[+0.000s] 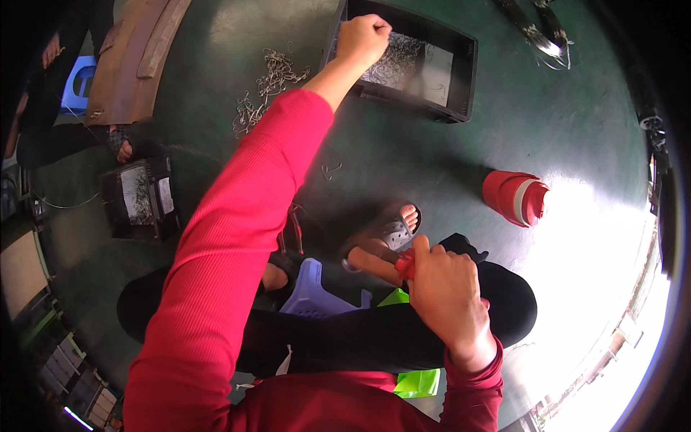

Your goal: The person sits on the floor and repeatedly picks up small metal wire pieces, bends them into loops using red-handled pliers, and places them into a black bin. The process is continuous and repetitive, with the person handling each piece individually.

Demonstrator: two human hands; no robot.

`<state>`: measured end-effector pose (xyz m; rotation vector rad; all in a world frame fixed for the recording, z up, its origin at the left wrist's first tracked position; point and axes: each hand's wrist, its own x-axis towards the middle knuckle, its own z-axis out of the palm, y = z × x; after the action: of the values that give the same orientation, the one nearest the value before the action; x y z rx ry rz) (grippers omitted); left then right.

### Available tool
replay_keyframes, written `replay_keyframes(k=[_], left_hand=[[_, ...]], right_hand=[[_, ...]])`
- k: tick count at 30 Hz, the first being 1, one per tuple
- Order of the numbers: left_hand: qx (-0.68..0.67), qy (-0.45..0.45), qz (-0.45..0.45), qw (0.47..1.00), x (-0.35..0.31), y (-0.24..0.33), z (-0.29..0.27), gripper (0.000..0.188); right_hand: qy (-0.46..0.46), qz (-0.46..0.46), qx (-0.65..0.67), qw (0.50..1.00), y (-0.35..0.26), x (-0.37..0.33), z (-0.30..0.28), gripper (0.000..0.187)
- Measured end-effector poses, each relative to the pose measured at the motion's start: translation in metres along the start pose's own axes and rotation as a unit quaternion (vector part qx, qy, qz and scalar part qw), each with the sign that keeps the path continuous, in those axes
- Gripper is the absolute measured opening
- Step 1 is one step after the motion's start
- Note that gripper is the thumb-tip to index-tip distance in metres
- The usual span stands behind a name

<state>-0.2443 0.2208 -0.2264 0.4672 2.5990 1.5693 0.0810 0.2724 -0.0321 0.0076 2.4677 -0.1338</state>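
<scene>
My left hand (362,41) reaches out over the near left edge of a black plastic crate (461,119), its fingers closed; anything inside them is hidden. Many small dark wire pieces (397,63) lie in the crate beside a pale sheet (436,75). Close to my right knee, my right hand (448,291) is wrapped round a red-handled tool (405,264), whose working end I cannot make out. Bent wire hooks (277,75) are heaped on the floor left of the crate, and a couple of loose ones (330,171) lie nearer to me.
A red jug (507,196) stands at the right. Between my feet are a purple-blue plastic stool (311,291) and a red-handled tool (296,229). Wire coils (543,39) lie far right. Another person (65,144) sits at left near a dark crate (155,212) and a brown board (133,68).
</scene>
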Motion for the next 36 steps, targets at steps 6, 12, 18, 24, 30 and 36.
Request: replay_keyframes(k=[6, 12, 18, 24, 30, 36], left_hand=[[0.025, -0.070, 0.037, 0.997, -0.146, -0.092, -0.006, 0.014], [0.196, -0.070, -0.010, 0.978, -0.260, -0.147, -0.002, 0.013], [0.254, -0.089, 0.017, 0.963, -0.258, -0.141, 0.002, 0.018], [-0.278, -0.090, -0.265, 0.919, -0.202, -0.041, -0.065, 0.012], [-0.410, -0.134, -0.233, 0.872, -0.195, 0.082, -0.156, 0.010], [-0.377, -0.111, -0.173, 0.903, -0.232, 0.144, -0.213, 0.019]], right_hand=[[0.006, -0.008, 0.013, 1.000, 0.001, 0.006, 0.003, 0.028], [0.029, -0.021, -0.013, 0.999, -0.004, 0.008, 0.009, 0.010], [-0.016, -0.018, 0.016, 1.000, -0.004, 0.008, 0.000, 0.028], [0.132, 0.043, 0.217, 0.966, 0.005, 0.003, -0.025, 0.033], [0.179, 0.019, 0.311, 0.933, -0.002, -0.008, -0.037, 0.029], [0.160, -0.071, 0.399, 0.900, -0.019, -0.016, -0.043, 0.022]])
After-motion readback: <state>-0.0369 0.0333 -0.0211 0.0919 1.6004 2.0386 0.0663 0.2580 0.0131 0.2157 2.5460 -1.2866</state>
